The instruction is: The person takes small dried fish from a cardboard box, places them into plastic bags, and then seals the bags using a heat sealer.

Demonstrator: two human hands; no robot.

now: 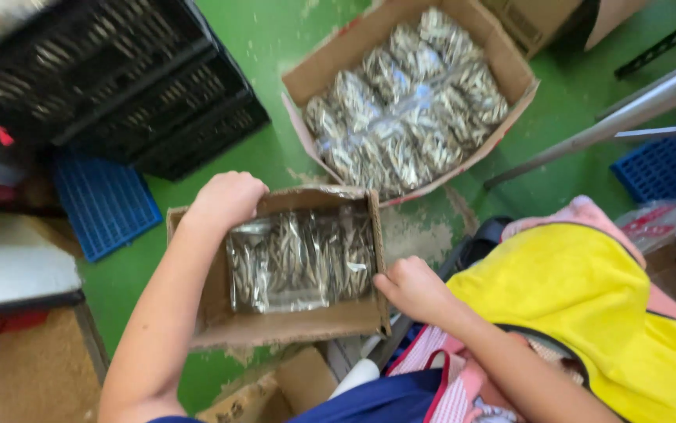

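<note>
Green painted floor [275, 39], scuffed and patchy, fills the background, seen from above. Small cardboard box [291, 321] sits low in the middle of the view, open top, held between both hands. Inside it: one clear plastic bag [300, 260] of small silvery dried fish, lying flat on the box bottom and covering most of it. Left hand [226, 200] is curled over the box's far left rim, fingers folded down over the cardboard edge, knuckles up; looks like a grip on the rim, fingertips hidden. Right hand [415, 288] is at the box's right near corner, fingers bent and pressed against the side wall, thumb side toward the bag; cannot tell if anything is pinched. Beyond the small box, up and to the right, nearly touching its far right corner: large cardboard box [510, 70], open, packed with many of the same fish bags [408, 102]. Up and left of the small box, well apart: stacked black plastic crates [118, 86], with a blue crate panel [103, 204] lying flat on the floor just below them. Right of the small box: yellow cloth [589, 298] over pink fabric on the person's lap. Far right of it, another blue crate [667, 164] and a grey metal bar [612, 121] slanting across.
</note>
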